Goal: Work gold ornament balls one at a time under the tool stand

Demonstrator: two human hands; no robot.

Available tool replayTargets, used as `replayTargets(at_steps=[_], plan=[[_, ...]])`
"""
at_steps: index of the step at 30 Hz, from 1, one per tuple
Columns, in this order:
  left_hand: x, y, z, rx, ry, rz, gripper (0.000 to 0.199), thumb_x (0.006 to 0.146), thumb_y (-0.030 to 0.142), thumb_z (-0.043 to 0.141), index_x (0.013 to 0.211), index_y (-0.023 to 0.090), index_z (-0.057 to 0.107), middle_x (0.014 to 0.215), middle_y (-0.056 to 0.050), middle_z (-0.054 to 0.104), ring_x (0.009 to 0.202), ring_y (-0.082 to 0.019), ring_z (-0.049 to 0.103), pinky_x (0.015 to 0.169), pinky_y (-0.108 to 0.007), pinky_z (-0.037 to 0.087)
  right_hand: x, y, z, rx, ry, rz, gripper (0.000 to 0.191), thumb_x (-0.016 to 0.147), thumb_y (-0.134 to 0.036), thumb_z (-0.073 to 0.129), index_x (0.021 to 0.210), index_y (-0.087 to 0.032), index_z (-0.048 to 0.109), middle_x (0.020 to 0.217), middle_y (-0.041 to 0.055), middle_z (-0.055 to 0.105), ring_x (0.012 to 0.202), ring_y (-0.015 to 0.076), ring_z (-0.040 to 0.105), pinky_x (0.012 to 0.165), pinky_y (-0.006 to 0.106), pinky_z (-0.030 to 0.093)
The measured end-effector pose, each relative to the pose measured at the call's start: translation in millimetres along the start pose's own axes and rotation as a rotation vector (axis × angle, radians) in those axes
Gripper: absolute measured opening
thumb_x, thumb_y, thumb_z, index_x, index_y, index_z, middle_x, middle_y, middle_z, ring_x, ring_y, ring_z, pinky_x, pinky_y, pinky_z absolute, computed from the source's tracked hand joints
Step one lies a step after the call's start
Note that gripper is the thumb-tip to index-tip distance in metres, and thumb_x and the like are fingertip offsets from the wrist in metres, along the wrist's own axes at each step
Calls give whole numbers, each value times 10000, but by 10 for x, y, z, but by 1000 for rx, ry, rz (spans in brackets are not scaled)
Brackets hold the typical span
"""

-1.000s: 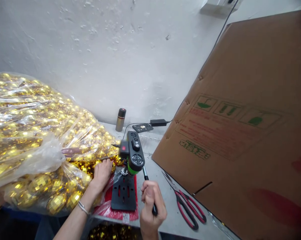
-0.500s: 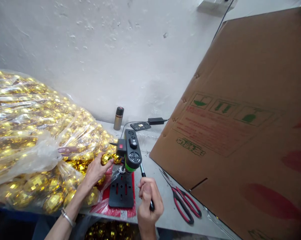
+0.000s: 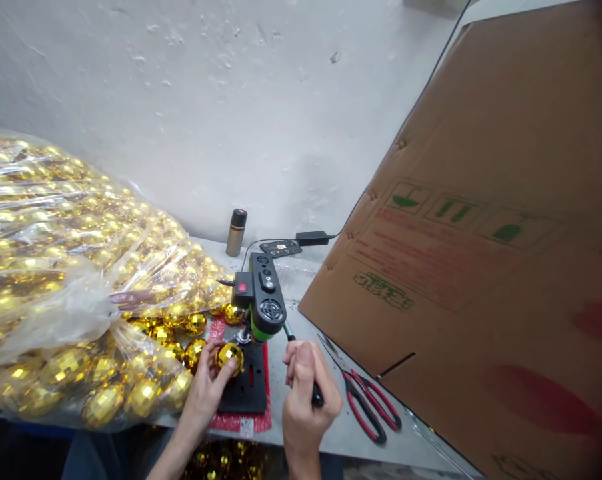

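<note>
Between the fingers and thumb of my left hand (image 3: 208,383) is a gold mirrored ball (image 3: 229,360), held over the black base plate (image 3: 245,393) of a small drill press (image 3: 267,293). The ball is just below the chuck; whether they touch I cannot tell. My right hand (image 3: 308,393) is wrapped round the black grip of the press's lever (image 3: 317,396), to the right of the base. Red plastic (image 3: 231,421) lies under the base. Loose gold balls (image 3: 195,325) rest left of the press, beside a large clear bag of gold balls (image 3: 75,213).
Red-and-black scissors (image 3: 373,407) lie to the right on the grey table (image 3: 285,427). A large cardboard box (image 3: 461,200) leans over the right side. Behind the press are a spray can (image 3: 236,233), a phone-like item (image 3: 281,249) and a power adapter (image 3: 313,238).
My left hand has moved right and down, bringing a gold ball from beside the bag to over the base plate. My right hand has shifted slightly right and up with the lever.
</note>
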State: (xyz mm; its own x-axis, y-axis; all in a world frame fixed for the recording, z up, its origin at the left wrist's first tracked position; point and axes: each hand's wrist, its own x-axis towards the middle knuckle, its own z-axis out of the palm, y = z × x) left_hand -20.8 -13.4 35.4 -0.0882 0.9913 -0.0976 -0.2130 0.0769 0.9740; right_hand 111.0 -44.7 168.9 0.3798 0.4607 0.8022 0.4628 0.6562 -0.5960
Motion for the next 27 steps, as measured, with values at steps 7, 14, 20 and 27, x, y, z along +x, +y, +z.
replayTargets(at_steps=[7,14,20,27], plan=[[40,-350,53,480,37,321,463,914,518,655,1267,230,574,1252,-143,769,1139,-348,780,1028,-562,612,-88,39,-32,21,-31,-6,345,1084,-97,477,764,-222,502,678,-55,467,621,88,503,605,219,425],[158,-423,-13,633,-37,523,482,905,400,679,1344,214,607,1266,-149,765,1184,-351,763,1024,-546,635,-117,71,-62,33,-54,-34,340,1063,-51,456,772,-225,493,692,-44,480,645,96,533,596,221,427],[144,-381,-40,658,-142,589,508,850,317,734,1344,226,655,1293,-157,755,1209,-366,734,1044,-566,624,-104,59,-60,27,-47,-47,333,1055,-46,459,775,-224,490,684,-45,482,638,99,536,596,226,427],[155,-282,74,705,-160,473,469,802,374,765,1241,222,705,1183,-128,782,1095,-359,746,981,-564,621,-100,23,-83,-11,-76,-48,329,1058,-54,457,781,-227,501,684,-40,490,626,103,533,574,231,428]])
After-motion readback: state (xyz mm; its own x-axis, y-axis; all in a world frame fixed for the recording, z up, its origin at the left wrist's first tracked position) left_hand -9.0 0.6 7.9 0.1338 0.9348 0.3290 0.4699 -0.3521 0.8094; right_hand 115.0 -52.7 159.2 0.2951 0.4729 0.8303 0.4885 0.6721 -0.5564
